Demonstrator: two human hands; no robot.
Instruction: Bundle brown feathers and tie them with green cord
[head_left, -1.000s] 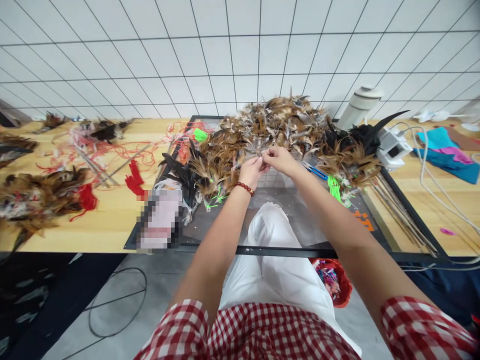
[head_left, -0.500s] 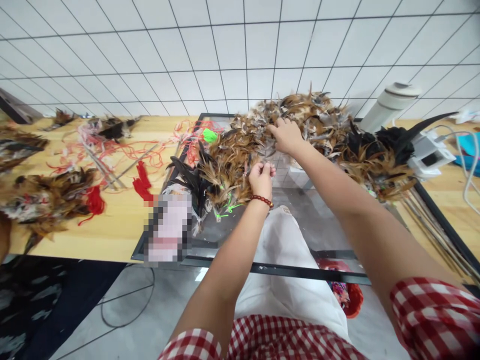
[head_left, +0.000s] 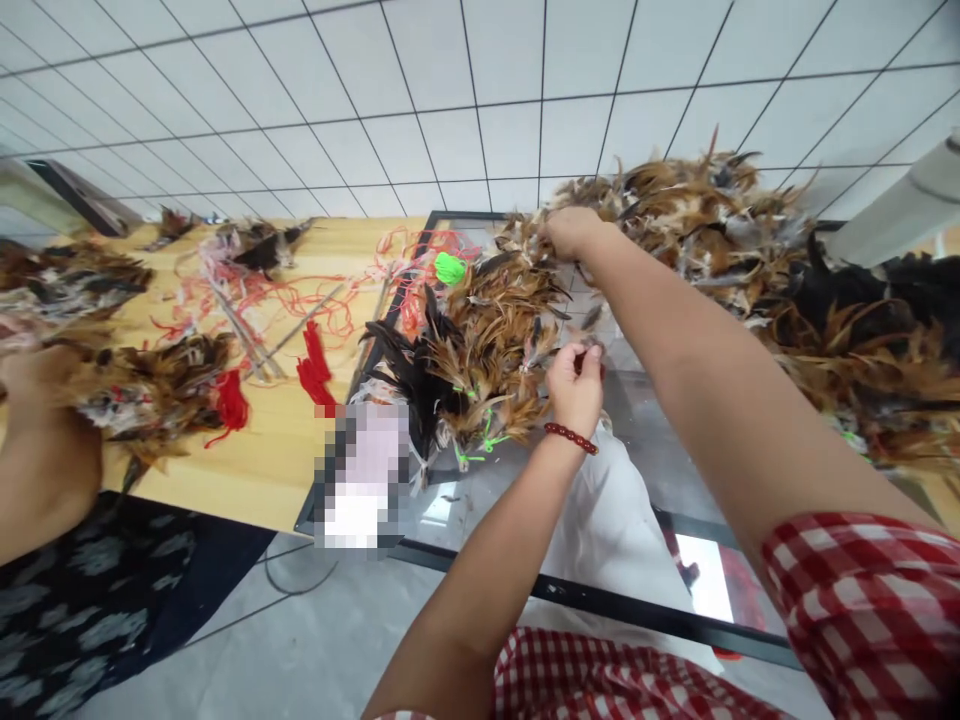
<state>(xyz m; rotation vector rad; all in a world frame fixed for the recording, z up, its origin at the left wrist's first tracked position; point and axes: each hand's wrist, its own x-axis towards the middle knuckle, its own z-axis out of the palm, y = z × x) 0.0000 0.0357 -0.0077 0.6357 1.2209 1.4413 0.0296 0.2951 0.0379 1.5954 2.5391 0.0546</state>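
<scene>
Hands that were pinched together a second ago are now apart. The right hand (head_left: 571, 232) has gone up and away to the big feather pile (head_left: 697, 215) at the back of the glass tabletop (head_left: 487, 500). Its fingers are pushed in among the brown feathers, so I cannot tell if they grip one or are loose.

The left hand (head_left: 576, 385) has stayed low and near, with a red bead bracelet (head_left: 571, 438) on its wrist. It is closed tight, and small feathers (head_left: 583, 352) stick out of the top of the fist. So the small feathers are in the left hand, just above the glass. The pile is under the right hand, well apart from them. It looks like one hand minds the little bunch while the other digs in the pile.

Just beside the left hand lie tied feather bundles (head_left: 480, 365) with green ties. A green thread ball (head_left: 450, 267) sits behind them. Red strings (head_left: 315, 365) lie on the wooden tabletop (head_left: 277, 460) to the left.

The view has turned that way too. Another person's arm (head_left: 41, 470) now shows at the left edge, close to a brown feather bunch (head_left: 157, 385).
</scene>
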